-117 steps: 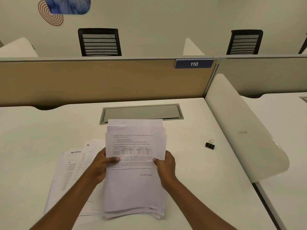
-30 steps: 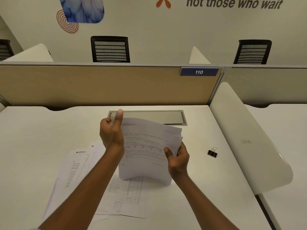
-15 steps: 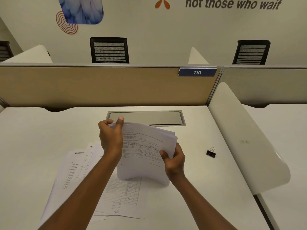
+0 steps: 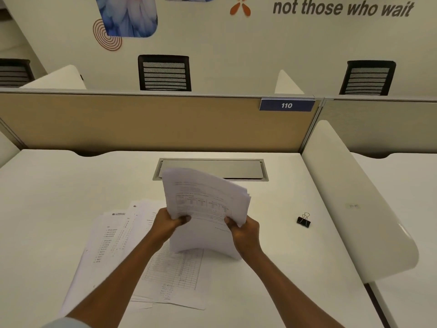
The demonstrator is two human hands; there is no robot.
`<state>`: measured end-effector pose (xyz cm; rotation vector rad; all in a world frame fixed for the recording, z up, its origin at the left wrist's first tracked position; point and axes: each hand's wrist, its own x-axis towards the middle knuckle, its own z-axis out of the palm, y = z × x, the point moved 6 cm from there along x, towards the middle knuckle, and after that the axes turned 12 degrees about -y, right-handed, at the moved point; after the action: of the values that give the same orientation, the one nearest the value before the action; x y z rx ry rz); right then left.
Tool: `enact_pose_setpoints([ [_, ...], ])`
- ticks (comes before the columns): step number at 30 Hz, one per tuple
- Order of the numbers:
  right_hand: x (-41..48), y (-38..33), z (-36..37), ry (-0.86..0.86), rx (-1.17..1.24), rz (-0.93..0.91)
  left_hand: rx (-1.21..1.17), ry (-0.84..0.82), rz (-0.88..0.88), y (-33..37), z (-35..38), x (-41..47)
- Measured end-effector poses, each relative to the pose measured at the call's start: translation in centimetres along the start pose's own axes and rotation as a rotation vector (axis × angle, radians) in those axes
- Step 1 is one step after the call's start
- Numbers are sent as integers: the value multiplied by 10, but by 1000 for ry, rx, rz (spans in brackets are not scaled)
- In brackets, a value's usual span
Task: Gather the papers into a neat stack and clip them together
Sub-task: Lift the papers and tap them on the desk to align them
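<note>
At the middle of the white counter, a thick sheaf of papers stands nearly upright on its lower edge, its top bowing away toward the partition and its right-hand edges fanned out unevenly rather than flush. The front sheet carries printed text and a small table. Beneath and to the left of it, more loose sheets lie flat and overlapping on the counter, some printed with lists and one with a grid. A black binder clip sits on the counter well apart to the right, with its wire handles up, near the curved white side divider. Behind the sheaf a grey cable hatch is set into the counter, partly hidden by the paper's top. The left hand pinches the sheaf's left edge, thumb on the front sheet; the right hand pinches the right edge likewise. Each grip is closed firmly on the papers, with nothing between the hands and the clip.
</note>
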<state>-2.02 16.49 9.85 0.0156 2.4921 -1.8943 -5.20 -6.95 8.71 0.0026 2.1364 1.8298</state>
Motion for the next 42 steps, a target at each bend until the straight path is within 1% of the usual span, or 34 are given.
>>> enact_pose_setpoints([
  [2,1,-10,-3,9,-9,-6,26,21,19,10,1,0],
  [6,2,-35,-10,25,73,-20,69,47,79,31,4,-4],
  [9,1,-49,-7,-27,77,-43,58,69,114,38,3,-13],
  [12,0,-53,0,-101,-23,-39,41,54,104,31,-3,-20],
  [16,5,-39,17,-184,-155,49,-11,-66,-10,7,-15,-19],
  [20,4,-6,43,-212,-149,200,29,-178,-181,-30,-25,-13],
  [22,2,9,56,-213,-129,262,35,-216,-222,-48,-29,-10],
  [24,0,24,66,-198,-109,324,16,-211,-248,-62,-34,-7],
  [26,-1,38,74,-183,-109,379,32,-169,-264,-71,-38,-4],
  [29,1,51,86,-158,-136,427,143,-112,-274,-84,-43,4],
  [32,1,62,94,-95,-203,504,323,-45,-279,-88,-48,9],
  [37,0,59,111,-20,-501,604,780,48,-281,-84,-50,9],
  [39,-2,55,114,-5,-537,671,950,88,-339,-85,-50,8],
  [40,-1,54,114,1,-531,693,982,100,-376,-87,-50,6],
  [42,1,54,115,8,-510,711,943,103,-418,-93,-51,7],
])
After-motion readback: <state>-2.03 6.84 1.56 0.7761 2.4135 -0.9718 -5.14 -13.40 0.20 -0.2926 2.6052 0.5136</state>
